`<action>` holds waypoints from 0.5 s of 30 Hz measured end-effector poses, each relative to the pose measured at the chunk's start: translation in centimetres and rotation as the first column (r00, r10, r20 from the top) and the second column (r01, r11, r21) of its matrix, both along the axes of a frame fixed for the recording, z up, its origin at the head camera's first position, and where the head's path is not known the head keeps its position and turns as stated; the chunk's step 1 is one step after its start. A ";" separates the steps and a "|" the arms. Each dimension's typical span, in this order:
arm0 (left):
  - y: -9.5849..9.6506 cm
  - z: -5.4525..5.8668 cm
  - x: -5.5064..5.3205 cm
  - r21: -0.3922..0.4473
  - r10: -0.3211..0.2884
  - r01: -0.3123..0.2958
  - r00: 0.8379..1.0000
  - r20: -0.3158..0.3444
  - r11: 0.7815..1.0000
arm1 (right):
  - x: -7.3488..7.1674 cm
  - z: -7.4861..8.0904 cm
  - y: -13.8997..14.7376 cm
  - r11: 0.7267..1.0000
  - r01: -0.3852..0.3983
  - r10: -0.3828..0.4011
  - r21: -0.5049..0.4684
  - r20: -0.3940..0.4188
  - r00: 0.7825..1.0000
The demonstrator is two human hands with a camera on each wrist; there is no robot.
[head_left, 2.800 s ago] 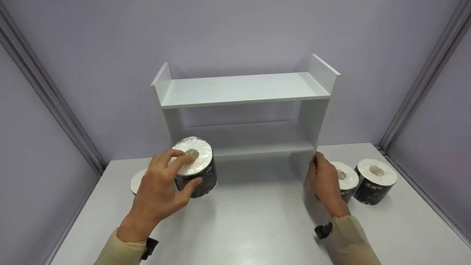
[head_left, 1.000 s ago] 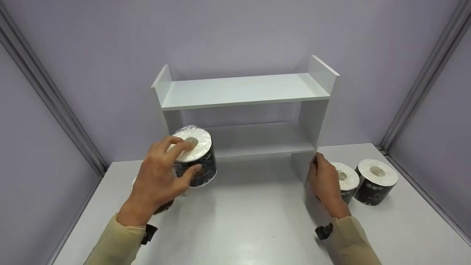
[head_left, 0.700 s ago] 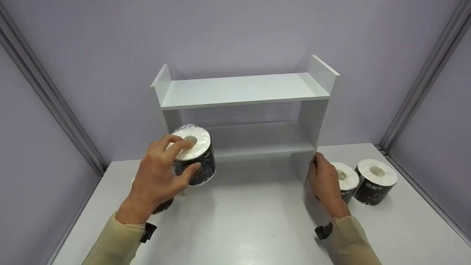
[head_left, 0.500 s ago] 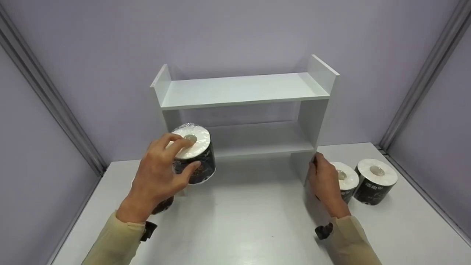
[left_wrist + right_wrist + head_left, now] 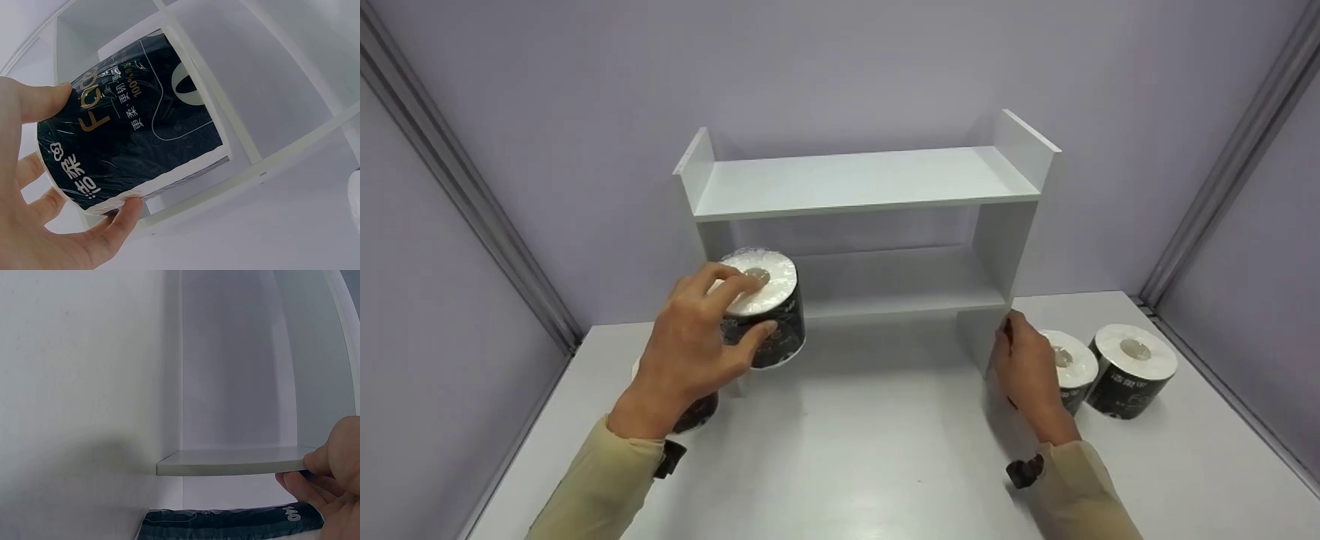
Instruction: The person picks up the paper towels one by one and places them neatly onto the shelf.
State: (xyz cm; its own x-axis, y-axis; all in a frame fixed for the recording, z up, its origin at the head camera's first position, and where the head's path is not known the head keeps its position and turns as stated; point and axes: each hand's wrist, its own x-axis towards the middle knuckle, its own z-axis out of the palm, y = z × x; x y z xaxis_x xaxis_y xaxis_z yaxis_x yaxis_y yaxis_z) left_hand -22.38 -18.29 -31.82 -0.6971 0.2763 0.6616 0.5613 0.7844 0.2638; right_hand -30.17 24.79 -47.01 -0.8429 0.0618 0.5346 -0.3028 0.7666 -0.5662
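My left hand [image 5: 690,345] grips a toilet paper roll [image 5: 778,326], upright in dark plastic wrap, with fingers over its white top and thumb against its side. The roll overlaps the left end of the white shelf unit's [image 5: 866,180] middle board [image 5: 892,277] in the head view. Dark printed wrap fills much of the left wrist view, where the fingers hold the roll [image 5: 135,124] at one end. On the other side, my right hand [image 5: 1030,367] pinches the front edge of the unit's right side panel [image 5: 230,469] between thumb and fingers.
Two more wrapped rolls stand right of the unit, one [image 5: 1076,364] partly behind my right hand and another [image 5: 1132,367] farther right. A further roll [image 5: 699,414] is mostly hidden behind my left hand. The white table [image 5: 855,450] meets lilac walls [image 5: 855,67].
My left hand has raised the roll from near the table to the middle board's height. A roll behind that hand shows more now. The right hand keeps its grip on the panel.
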 end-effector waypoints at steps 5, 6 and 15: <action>-0.1 0.2 -0.4 -0.003 0.004 -0.004 1.000 0.014 1.000 | -0.1 0.0 0.0 1.000 0.003 -0.003 -0.006 0.008 1.000; -0.1 0.2 -0.5 -0.003 0.004 -0.004 1.000 0.018 1.000 | -0.2 0.0 0.0 1.000 0.003 -0.002 -0.006 0.010 1.000; -0.1 0.4 -0.8 0.002 0.004 -0.004 1.000 0.024 1.000 | -0.1 0.1 0.0 1.000 0.003 -0.003 -0.003 0.014 1.000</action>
